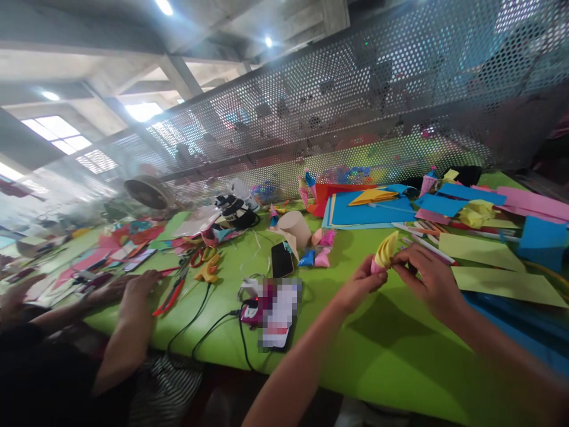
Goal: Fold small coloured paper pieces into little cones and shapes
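Observation:
Above the green table (338, 332), a small yellow-and-pink folded paper piece (384, 249) is held between my two hands. My left hand (362, 283) pinches its pink lower end, thumb and fingers closed. From the other side, my right hand (420, 270) has its bent fingertips pressed at the edge of the yellow, twisted-looking folds. Exactly where those fingertips grip is partly hidden. Just right of my right hand lie yellow paper strips (482, 252) and several pens or pencils (431, 244).
Blue paper sheets (338, 210) lie behind my hands. Left of them are a phone (281, 314), a black device (282, 260), a cardboard roll (294, 228) and a yellow glue gun (208, 270) with its cord. Red-handled pliers (169, 296) lie near a co-worker's hands (142, 284). A perforated metal screen (284, 130) stands behind.

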Demonstrator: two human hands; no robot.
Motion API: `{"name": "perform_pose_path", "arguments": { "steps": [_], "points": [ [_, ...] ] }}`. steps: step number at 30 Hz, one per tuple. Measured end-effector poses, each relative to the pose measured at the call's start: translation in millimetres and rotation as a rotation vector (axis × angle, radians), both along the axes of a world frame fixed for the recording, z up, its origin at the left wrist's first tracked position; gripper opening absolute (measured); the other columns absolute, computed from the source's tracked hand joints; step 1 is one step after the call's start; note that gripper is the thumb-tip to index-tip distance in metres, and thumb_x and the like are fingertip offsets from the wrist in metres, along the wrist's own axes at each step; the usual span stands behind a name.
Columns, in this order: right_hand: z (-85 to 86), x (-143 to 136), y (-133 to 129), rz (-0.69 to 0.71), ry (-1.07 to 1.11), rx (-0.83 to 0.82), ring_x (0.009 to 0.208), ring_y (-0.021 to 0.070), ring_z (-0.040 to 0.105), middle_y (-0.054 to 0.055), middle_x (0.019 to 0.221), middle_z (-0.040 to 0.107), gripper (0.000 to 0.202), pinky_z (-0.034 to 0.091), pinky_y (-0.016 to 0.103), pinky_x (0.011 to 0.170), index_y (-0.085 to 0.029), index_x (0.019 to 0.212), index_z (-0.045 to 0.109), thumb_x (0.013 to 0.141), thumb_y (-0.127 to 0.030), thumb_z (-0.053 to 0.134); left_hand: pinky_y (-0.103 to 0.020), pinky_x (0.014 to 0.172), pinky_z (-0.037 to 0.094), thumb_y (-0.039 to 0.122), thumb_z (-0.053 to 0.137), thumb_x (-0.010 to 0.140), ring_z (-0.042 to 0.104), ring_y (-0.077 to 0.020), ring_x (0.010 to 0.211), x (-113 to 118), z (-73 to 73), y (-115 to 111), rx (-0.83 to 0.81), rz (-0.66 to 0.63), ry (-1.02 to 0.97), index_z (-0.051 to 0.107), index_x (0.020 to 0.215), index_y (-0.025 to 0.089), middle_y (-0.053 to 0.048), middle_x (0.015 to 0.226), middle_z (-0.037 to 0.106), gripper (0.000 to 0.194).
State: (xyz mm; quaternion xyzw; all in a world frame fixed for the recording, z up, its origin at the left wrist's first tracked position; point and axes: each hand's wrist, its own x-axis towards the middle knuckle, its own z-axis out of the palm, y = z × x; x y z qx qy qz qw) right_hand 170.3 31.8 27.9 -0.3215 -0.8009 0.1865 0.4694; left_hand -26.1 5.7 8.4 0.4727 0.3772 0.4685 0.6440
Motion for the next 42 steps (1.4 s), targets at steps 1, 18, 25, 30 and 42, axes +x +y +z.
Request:
{"name": "perform_pose_path", "arguments": {
  "steps": [1, 18, 25, 30, 42],
  "points": [
    [-0.5, 0.3, -0.3, -0.024, 0.01, 0.004, 0.078, 0.0195, 0.063, 0.003, 0.094, 0.069, 0.004, 0.051, 0.034, 0.067, -0.026, 0.101, 0.066, 0.103, -0.027, 0.064, -0.026, 0.064, 0.028, 0.055, 0.087, 0.078, 0.034, -0.0101, 0.069, 1.2, 0.5, 0.0, 0.019, 0.028, 0.014, 0.062, 0.111, 0.019, 0.004, 0.08, 0.044, 0.055],
    [-5.4, -1.9, -2.2, -0.059, 0.067, 0.027, 0.088, 0.0212, 0.07, 0.004, 0.099, 0.075, 0.007, 0.057, 0.036, 0.073, -0.028, 0.105, 0.072, 0.103, -0.028, 0.066, -0.026, 0.075, 0.037, 0.054, 0.081, 0.086, 0.037, -0.0137, 0.082, 8.0, -2.8, 0.9, 0.155, 0.123, 0.158, 0.052, 0.097, 0.02, 0.003, 0.087, 0.042, 0.046],
    [-4.0, -2.8, -3.4, -0.058, 0.054, -0.01, 0.079, 0.0201, 0.066, 0.002, 0.094, 0.074, 0.004, 0.052, 0.034, 0.067, -0.028, 0.101, 0.072, 0.102, -0.028, 0.068, -0.028, 0.079, 0.038, 0.057, 0.079, 0.087, 0.039, -0.0151, 0.084, 8.5, -4.2, 0.6, 0.15, 0.112, 0.185, 0.052, 0.101, 0.021, 0.002, 0.089, 0.044, 0.047],
    [-2.8, -1.9, -1.8, -0.043, 0.026, 0.021, 0.078, 0.0189, 0.064, 0.002, 0.091, 0.071, 0.005, 0.05, 0.032, 0.067, -0.026, 0.098, 0.069, 0.101, -0.024, 0.067, -0.029, 0.081, 0.038, 0.056, 0.079, 0.087, 0.041, -0.0156, 0.086, 8.2, -9.2, 1.3, 0.14, 0.122, 0.198, 0.053, 0.1, 0.021, 0.002, 0.09, 0.045, 0.045],
    [-2.3, 0.5, 2.2, -0.006, -0.066, 0.108, 0.08, 0.0187, 0.064, 0.002, 0.092, 0.069, 0.009, 0.048, 0.031, 0.067, -0.025, 0.096, 0.063, 0.1, -0.018, 0.063, -0.03, 0.093, 0.043, 0.052, 0.089, 0.078, 0.052, -0.0174, 0.093, 8.1, -4.7, 0.0, 0.041, 0.11, 0.015, 0.066, 0.108, 0.019, -0.001, 0.092, 0.058, 0.05]
  ]
}}
